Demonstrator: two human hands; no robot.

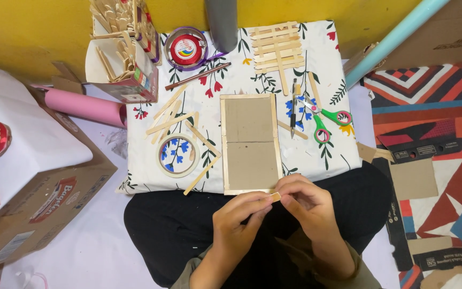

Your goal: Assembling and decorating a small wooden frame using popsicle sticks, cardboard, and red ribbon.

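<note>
Low in the frame's centre, left hand (240,217) and right hand (304,202) meeting fingertip to fingertip, both pinched on a small wooden stick piece (276,197). Just above, a stick-framed cardboard panel (249,143) flat on the floral-cloth surface (324,59). Left of it, a tape ring (177,155) among loose craft sticks (169,119). Right, a pen (293,109) and green scissors (324,122). Upper centre, a stick lattice (277,48).

Table: low table (316,48) under a floral cloth.
Centre: cardboard panel (250,143) edged with sticks.
8 o'clock: tape ring (177,155).
3 o'clock: green scissors (327,120).
12 o'clock: stick lattice (277,48).
</note>
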